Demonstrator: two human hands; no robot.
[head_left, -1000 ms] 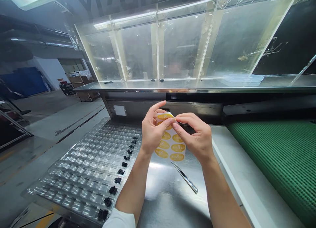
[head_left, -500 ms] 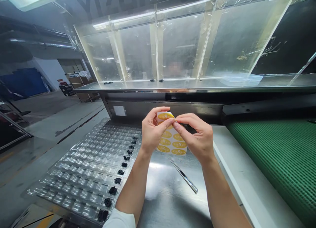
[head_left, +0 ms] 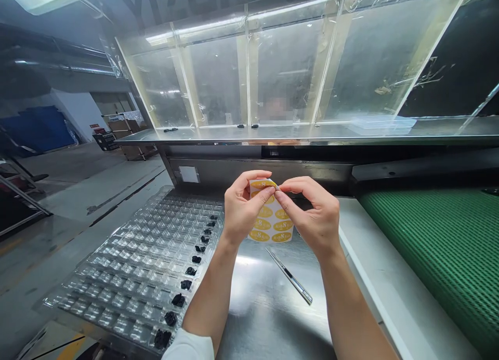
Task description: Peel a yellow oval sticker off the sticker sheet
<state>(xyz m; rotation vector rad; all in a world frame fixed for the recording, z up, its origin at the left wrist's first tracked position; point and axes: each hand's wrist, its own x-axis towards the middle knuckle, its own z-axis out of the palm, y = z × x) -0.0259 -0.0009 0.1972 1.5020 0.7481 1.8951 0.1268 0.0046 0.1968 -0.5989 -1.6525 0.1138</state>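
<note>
Holding a small sheet of stickers (head_left: 273, 220) upright at the centre of the frame, both hands meet at its top edge. The left hand (head_left: 241, 209) grips the sheet's left side, thumb behind and forefinger curled over the front, while the right hand (head_left: 315, 214) pinches thumb and forefinger together at the upper right corner — right where the top sticker sits. The stickers are yellow ovals on white backing, each printed with a large "8" and smaller characters too fine to read.

Below the hands lies a shiny metal table (head_left: 265, 308), and on it, just right of centre, a slim silver pen (head_left: 290, 277) rests at a slant. At lower left a clear plastic tray (head_left: 132, 266) with many small pockets covers the table; one column near its right edge holds small black parts (head_left: 186, 284). A green ribbed belt (head_left: 440, 251) fills the right side. Across the top runs a clear panel (head_left: 288, 69) — above it, dark letters reading roughly "YIZU" are cut off by the frame.
</note>
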